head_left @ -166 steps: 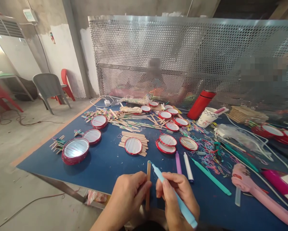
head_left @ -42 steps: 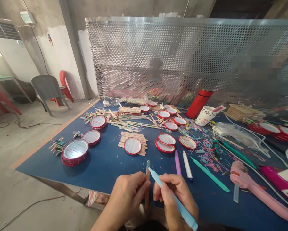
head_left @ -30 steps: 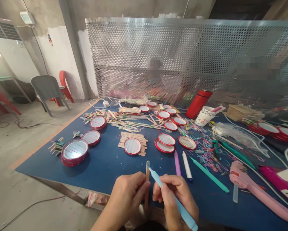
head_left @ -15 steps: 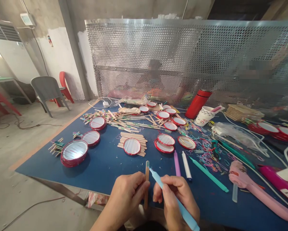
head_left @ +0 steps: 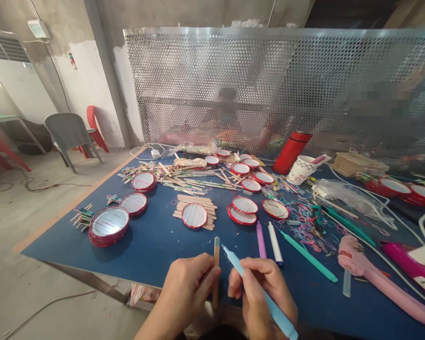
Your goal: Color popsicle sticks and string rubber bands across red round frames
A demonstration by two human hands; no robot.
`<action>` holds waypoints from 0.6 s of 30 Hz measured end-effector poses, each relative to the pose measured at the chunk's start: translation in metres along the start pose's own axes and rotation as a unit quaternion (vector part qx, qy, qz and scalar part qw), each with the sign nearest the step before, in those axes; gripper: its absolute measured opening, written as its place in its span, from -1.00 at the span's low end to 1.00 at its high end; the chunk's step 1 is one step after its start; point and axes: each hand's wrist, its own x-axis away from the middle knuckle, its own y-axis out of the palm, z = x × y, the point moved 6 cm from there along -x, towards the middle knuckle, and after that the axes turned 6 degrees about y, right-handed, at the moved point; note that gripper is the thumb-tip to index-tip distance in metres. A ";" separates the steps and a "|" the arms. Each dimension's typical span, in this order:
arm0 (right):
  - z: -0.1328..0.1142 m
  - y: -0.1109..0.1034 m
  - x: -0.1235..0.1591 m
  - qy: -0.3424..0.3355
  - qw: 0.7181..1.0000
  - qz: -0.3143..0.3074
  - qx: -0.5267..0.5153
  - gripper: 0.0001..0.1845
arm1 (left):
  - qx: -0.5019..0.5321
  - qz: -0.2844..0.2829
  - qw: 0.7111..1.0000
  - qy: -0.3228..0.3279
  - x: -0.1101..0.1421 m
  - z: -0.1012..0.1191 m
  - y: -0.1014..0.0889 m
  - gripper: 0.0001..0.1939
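Pinched upright in my left hand (head_left: 191, 288) is a wooden craft stick (head_left: 216, 276), its top end coloured blue-green. My right hand (head_left: 265, 295) grips a light blue marker (head_left: 249, 278) like a pen. The marker's tip is just to the right of the stick's coloured end, a small gap between them. Beyond my hands, a round red-rimmed disc (head_left: 194, 215) rests on a row of plain craft sticks (head_left: 197, 200). A purple marker (head_left: 261, 241), a white marker (head_left: 275, 243) and a teal marker (head_left: 307, 256) lie beyond my right hand.
Stacked red-rimmed discs (head_left: 109, 224) stand at the left of the blue table (head_left: 155, 250). A pink glue gun (head_left: 378, 278), loose coloured bands (head_left: 311, 231), a paper cup (head_left: 300, 170) and a red bottle (head_left: 292, 152) occupy the right. A perforated metal panel (head_left: 212, 71) closes off the back.
The marker's tip has moved slightly right, away from the stick. The coloured band on the stick's end now looks fuller across its width. My left hand holds its place.
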 end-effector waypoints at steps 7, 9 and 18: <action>-0.002 0.005 0.003 0.011 1.000 -0.012 -0.009 -0.89 | 0.002 -0.010 1.000 -0.004 0.001 -0.002 0.002 -0.68; -0.001 0.006 0.004 0.014 1.000 -0.009 -0.003 -0.89 | -0.002 -0.005 1.000 0.005 0.001 -0.002 0.001 -0.67; -0.025 -0.008 -0.003 -0.206 0.962 0.019 0.180 -0.91 | -0.012 0.045 0.997 0.063 -0.005 -0.009 -0.005 -0.62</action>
